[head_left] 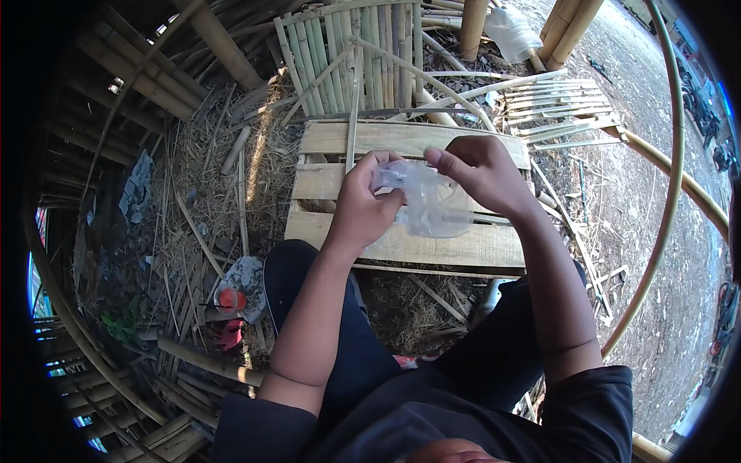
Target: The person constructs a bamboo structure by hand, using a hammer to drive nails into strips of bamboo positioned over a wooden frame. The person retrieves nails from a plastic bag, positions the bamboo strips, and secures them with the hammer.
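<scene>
A crumpled, see-through plastic bag [438, 210] hangs over the wooden slat bench [432, 248] in front of me. My left hand [366, 202] pinches the bag's gathered left end between thumb and fingers. At its upper right, my right hand [485, 171] is closed, with the thumb pointing left and the fingers curled under. What those right fingers grip, if anything, is hidden behind the hand and the plastic.
Bamboo slat panels [378, 58] lean beyond the bench, with another [552, 112] at the far right. A red drink cup [230, 299] stands on a pale stone to my left. Straw and bamboo offcuts litter the ground. A curved bamboo pole [673, 170] arcs along the right.
</scene>
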Demonstrator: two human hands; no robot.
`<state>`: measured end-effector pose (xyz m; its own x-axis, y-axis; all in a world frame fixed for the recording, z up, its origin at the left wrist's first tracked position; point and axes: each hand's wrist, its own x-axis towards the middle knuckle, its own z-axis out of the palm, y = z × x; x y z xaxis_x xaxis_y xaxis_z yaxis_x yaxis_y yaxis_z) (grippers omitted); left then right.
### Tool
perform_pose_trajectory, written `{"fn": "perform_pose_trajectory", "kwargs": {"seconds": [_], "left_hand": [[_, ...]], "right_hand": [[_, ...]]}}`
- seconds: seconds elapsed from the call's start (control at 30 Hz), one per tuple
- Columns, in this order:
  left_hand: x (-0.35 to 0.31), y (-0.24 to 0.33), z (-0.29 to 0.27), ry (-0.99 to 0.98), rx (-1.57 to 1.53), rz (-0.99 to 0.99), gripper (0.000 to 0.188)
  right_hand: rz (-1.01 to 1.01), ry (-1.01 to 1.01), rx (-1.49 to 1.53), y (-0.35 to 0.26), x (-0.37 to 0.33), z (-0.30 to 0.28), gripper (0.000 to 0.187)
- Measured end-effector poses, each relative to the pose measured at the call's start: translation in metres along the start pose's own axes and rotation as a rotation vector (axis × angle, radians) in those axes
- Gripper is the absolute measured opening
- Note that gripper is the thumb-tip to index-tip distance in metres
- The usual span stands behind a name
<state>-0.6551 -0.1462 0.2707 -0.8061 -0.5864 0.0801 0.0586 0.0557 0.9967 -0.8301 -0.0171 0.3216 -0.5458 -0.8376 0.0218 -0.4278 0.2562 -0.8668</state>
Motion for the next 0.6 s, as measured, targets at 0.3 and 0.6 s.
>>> {"fn": "perform_pose_trajectory", "kwargs": {"seconds": [0.3,0.6], "left_hand": [[-0.002,0.005,0.010,-0.014,-0.230,-0.089,0.065],[0.003,-0.004,-0.015,0.216,0.628,-0.104,0.043]], "right_hand": [[-0.146,-0.293,-0.048,0.003,-0.004,0.007,0.022],[0.059,0.034,0.270,0.016,0.008,-0.004,0.014]]}}
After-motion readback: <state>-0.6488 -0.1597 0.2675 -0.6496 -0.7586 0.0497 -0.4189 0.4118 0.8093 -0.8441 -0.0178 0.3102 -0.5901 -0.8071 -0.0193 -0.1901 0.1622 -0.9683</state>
